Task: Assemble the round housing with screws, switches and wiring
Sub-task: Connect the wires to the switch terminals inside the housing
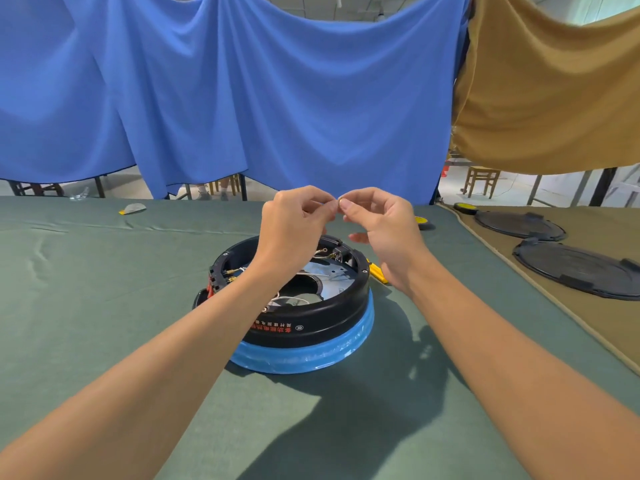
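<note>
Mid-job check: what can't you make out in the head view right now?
All in the head view:
Small brass part, pinched by the right hand: too small to identify.
Left hand: unclear whether its fingers also grip that part.
Round housing: the left forearm and wrist cover much of the inside wiring and part of the printed label.
Yellow tool: mostly hidden behind the right wrist.

Single head view, worn high, facing forward-down. Fingers (304, 199) close, mid-frame; bench (104, 271) spreads beneath them, blue curtain (242, 98) beyond.
</note>
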### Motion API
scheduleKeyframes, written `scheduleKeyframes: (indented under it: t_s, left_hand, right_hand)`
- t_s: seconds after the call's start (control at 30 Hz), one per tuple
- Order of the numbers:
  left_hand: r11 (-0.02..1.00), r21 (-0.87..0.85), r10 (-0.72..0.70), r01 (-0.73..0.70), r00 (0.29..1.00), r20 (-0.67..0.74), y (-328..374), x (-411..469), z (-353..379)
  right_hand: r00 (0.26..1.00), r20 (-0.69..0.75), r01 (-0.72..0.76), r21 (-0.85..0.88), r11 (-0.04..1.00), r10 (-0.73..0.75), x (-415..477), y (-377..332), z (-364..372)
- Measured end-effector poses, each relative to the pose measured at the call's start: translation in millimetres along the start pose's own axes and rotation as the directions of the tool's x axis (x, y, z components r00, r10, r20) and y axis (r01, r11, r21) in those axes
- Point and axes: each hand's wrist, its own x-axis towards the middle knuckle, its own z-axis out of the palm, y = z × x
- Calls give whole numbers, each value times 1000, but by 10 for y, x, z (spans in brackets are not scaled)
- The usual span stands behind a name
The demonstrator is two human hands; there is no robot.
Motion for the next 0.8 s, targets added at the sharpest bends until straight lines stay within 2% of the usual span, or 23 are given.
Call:
scheduleKeyframes:
  t_s: [0.17,0.23,0.3,0.4,0.57,0.8]
  left_hand:
    - [981,193,7,-25,995,96,-143,30,43]
    - [961,276,-32,-16,985,169,-208,27,76]
    - [912,409,-75,-41,962,262,-272,4,118]
    - [814,575,-159,-85,919,361,-347,-26,162]
    - [759,645,-223,-94,892,393,-413,-6,217]
    - [809,585,-216,-53,899,380,-416,29,265]
  right_hand:
    - [999,-23,27,-122,992,-30,43,237,-4]
    - [996,-84,25,-200,979,-43,33,396,-33]
    - [983,-182,-36,-245,969,-9,-6,588,-74]
    - [975,-207,-129,-266,955,74,-9,765,-112]
    - [976,-186,-152,-231,961,110,34,806,-103]
    - [974,-193,-170,-259,951,121,13,812,-86]
